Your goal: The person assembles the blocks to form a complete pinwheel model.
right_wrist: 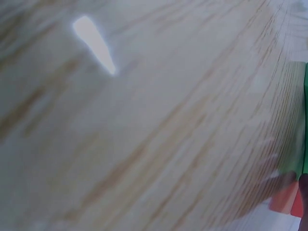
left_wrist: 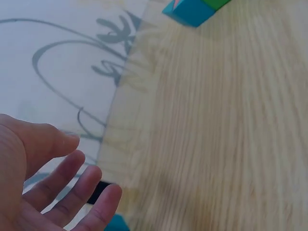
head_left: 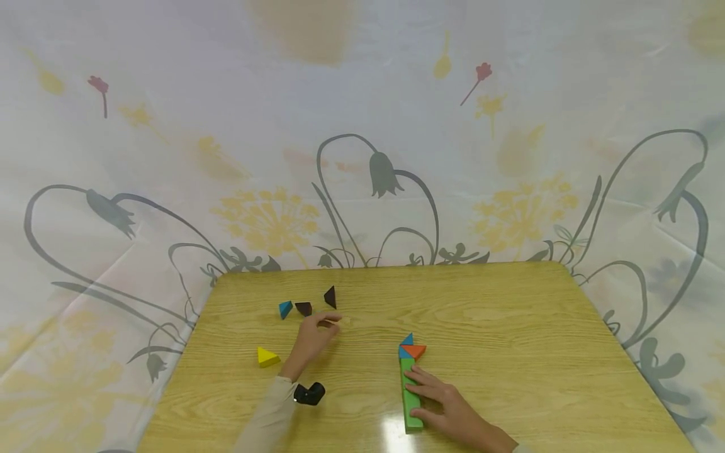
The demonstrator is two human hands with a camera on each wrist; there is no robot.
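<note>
My left hand hovers over the left part of the table, fingers loosely bent, with nothing seen between thumb and fingers. Just beyond it lie two dark triangular blocks, one nearer and one farther, beside a blue triangular block. My right hand rests its fingertips and thumb along the right side of a long green bar. At the bar's far end sit blue triangular pieces and an orange-red triangle. The right wrist view catches only the edge of the green bar.
A yellow triangular block lies left of my left forearm. A black device is at the left wrist. The wooden table ends at a flower-patterned cloth behind it.
</note>
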